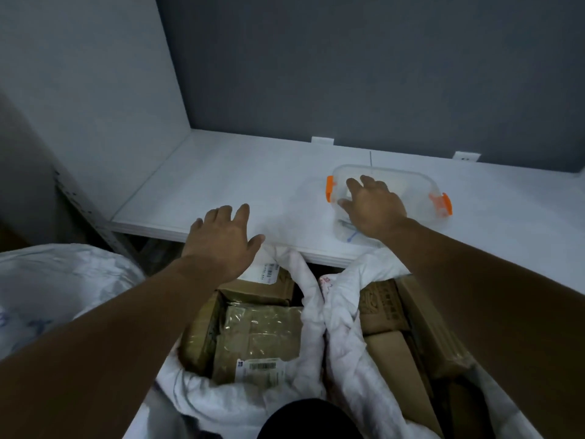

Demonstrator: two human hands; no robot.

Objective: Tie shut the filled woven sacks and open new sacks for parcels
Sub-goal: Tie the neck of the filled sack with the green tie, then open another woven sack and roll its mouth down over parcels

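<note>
— Where are the sacks?
— Two white woven sacks (313,312), mouths open, brown cardboard parcels (262,337) inside, below the white tabletop (221,175) edge.
— And the hands?
— The left hand (221,236) has its fingers spread over the edge; the right hand (373,207) has its fingers apart over the clear orange-clipped plastic box (421,183).

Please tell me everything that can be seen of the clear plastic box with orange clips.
The clear box is a rounded rectangular tub of transparent plastic, with an orange clip at its left end and another at its right end. It stands upright on the white shelf. The right hand, fingers spread, reaches over or into it; whether it touches is unclear. Inside lie small blurred items.
</note>
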